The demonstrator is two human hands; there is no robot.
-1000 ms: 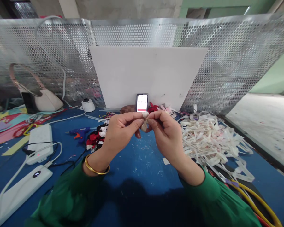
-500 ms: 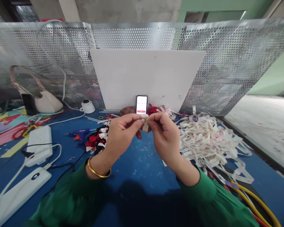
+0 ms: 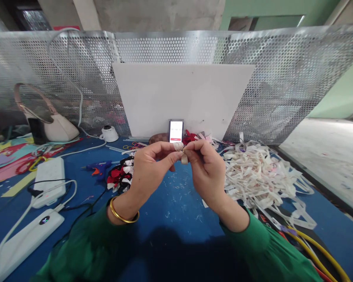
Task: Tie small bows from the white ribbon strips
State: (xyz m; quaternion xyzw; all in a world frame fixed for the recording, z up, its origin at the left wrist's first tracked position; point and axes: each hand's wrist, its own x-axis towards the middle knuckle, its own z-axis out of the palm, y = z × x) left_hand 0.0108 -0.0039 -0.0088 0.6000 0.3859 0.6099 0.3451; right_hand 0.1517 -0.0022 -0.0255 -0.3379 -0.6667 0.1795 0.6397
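Observation:
Over the middle of the blue table, my left hand [image 3: 153,166] and my right hand [image 3: 207,168] meet at the fingertips. Between them is a small loop of cream ribbon [image 3: 184,158], partly hidden by the fingers. Both hands pinch it with thumb and forefinger closed. A pale wrapping covers my left forefinger's tip. To the right lies a heap of cream ribbon strips [image 3: 261,172]. Left of my left hand is a pile of red, black and white fabric bows [image 3: 120,172], with a blue glue gun [image 3: 98,168] beside it.
A lit phone [image 3: 175,131] leans against a white board [image 3: 185,98] behind my hands. Power strips [image 3: 48,180] with cables and a handbag [image 3: 59,125] are at the left. Yellow-handled scissors [image 3: 314,252] lie front right, below the ribbon heap.
The fingertips have shifted slightly and the ribbon loop has turned between them, now hanging nearer my right fingers. Both hands keep their pinch.

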